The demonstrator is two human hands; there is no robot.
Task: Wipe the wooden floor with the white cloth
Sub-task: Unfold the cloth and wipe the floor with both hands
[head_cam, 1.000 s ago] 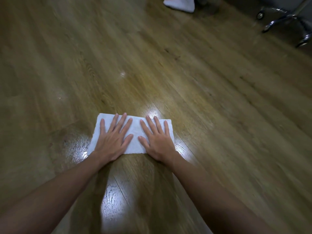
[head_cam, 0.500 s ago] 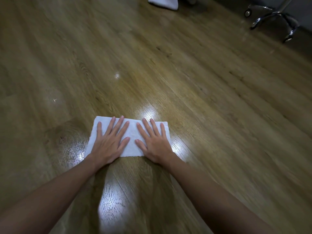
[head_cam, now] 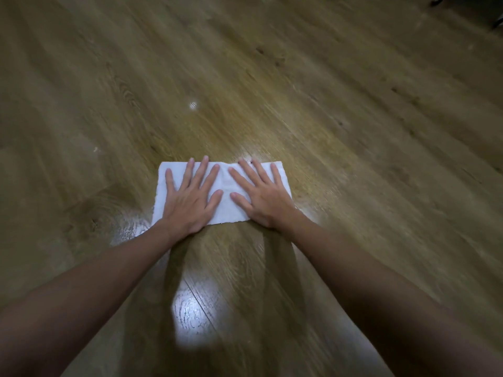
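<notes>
A white cloth (head_cam: 226,198) lies flat as a rectangle on the wooden floor (head_cam: 340,118), in the middle of the view. My left hand (head_cam: 190,198) presses on its left half with fingers straight and spread. Beside it, my right hand (head_cam: 261,197) presses on the right half the same way. The thumbs point toward each other with a strip of cloth showing between them. Both forearms reach in from the bottom corners.
Wet, shiny patches lie on the planks left of the cloth (head_cam: 130,229) and near me between my arms (head_cam: 190,319). A dark chair-base part (head_cam: 499,21) shows at the top right edge. Bare floor stretches ahead and to both sides.
The view has shifted: the white sock and most of the chair base at the top have left the frame. Both hands stay flat on the cloth.
</notes>
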